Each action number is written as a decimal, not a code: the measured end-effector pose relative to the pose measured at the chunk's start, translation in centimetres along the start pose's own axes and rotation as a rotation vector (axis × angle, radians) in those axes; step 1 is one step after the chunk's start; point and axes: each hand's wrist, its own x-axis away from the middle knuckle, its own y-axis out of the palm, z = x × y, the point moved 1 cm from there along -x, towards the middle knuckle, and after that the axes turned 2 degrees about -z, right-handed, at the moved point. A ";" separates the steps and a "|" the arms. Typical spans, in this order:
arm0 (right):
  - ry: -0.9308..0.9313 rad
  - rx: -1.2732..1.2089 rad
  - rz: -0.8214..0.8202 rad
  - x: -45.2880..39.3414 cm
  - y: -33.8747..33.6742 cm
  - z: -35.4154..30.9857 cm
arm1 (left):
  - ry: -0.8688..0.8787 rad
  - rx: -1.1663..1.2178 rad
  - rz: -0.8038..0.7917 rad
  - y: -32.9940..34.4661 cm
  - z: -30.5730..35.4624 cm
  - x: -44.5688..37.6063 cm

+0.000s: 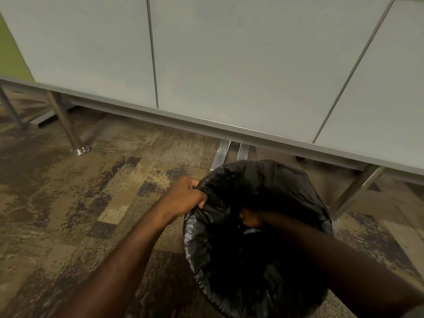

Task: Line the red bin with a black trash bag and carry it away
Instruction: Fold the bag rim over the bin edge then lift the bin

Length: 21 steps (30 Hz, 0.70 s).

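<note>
Tables [229, 131] overhang bag [286, 177]; left hand [185, 196] grip clenches rim, right hand [250, 218] unclear.

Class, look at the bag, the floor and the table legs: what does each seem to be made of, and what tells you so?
Bag: thin black plastic film, likely; glossy, crinkled folds.
Floor: carpet, probably; matt, mottled brown and tan patches with a woven look.
Table legs: metal, apparently polished steel or chrome; bright highlights, round foot plate.

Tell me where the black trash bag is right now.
In the head view, lower right, the black trash bag covers the bin on the carpet, just before the table edge.
</note>
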 end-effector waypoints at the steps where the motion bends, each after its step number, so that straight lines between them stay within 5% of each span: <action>1: 0.001 -0.039 0.008 1.1 -0.1 -0.3 | -0.022 0.002 0.009 0.0 -0.3 -0.3; 7: -0.099 0.411 -0.181 3.1 1.8 -7.2 | -0.063 -0.021 0.028 0.5 -0.5 -1.0; 15: -0.270 0.341 -0.130 1.8 -3.7 -7.2 | -0.133 0.020 0.079 -0.5 0.1 -0.8; 18: -0.344 0.163 0.020 4.2 -7.2 -6.7 | -0.196 0.036 0.115 -2.1 1.7 -0.3; 21: -0.463 0.179 0.392 7.5 -9.9 -7.0 | -0.260 0.027 0.159 -3.8 4.5 -0.3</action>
